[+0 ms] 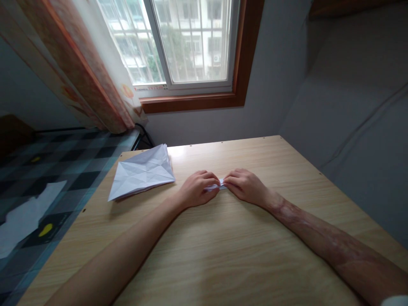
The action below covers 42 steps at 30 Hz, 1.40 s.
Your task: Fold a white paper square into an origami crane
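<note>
Both my hands meet at the middle of a light wooden table (223,255). My left hand (196,188) and my right hand (245,185) have their fingers curled and pinched on a small folded piece of white paper (219,185), which lies low on the tabletop and is mostly hidden under the fingers. To the left of my left hand lies a larger creased white paper sheet (142,171), flat and untouched.
A window (188,42) with a brown wooden frame faces me beyond the table, a patterned curtain (86,72) to its left. A bed with a checkered cover (47,170) and a white sheet (25,219) adjoins the table's left side. Grey wall stands on the right.
</note>
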Each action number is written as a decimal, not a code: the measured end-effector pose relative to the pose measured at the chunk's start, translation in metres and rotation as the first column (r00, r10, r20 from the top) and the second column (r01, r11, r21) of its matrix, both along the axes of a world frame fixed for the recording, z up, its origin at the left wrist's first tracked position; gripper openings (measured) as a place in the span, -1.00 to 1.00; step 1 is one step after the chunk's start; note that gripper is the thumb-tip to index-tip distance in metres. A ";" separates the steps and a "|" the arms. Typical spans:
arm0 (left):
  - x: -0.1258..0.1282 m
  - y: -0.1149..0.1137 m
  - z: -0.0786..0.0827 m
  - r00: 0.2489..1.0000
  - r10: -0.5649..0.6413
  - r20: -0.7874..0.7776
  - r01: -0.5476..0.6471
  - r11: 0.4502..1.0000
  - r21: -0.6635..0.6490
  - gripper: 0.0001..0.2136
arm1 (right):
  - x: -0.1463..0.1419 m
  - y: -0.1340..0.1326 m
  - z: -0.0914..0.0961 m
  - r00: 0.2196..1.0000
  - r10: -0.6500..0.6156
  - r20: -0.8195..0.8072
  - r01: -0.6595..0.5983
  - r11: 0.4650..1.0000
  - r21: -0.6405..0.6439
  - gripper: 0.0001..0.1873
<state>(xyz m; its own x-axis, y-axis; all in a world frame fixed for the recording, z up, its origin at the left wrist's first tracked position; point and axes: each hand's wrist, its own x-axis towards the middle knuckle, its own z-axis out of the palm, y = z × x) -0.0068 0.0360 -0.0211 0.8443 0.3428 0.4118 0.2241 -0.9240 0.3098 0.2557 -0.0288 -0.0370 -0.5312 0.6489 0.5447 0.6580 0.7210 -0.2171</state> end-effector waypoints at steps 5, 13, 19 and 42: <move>0.003 0.002 -0.001 0.998 0.025 0.063 -0.021 0.997 -0.073 -0.82 | 0.000 0.001 -0.004 0.998 -0.025 -0.056 0.024 0.999 -0.023 -0.82; 0.003 0.002 -0.001 0.998 0.029 0.053 -0.025 0.997 -0.070 -0.79 | 0.001 0.003 -0.008 0.990 -0.056 -0.127 0.043 0.994 -0.096 -0.95; 0.002 0.001 -0.001 0.999 0.052 0.005 -0.051 0.998 -0.030 -0.84 | 0.001 0.003 -0.006 0.990 -0.043 -0.137 0.026 0.992 -0.121 -0.93; 0.003 0.000 -0.002 1.000 0.022 -0.003 -0.022 0.998 -0.057 -0.84 | -0.002 -0.001 0.000 0.990 0.029 -0.139 -0.045 0.992 -0.119 -0.97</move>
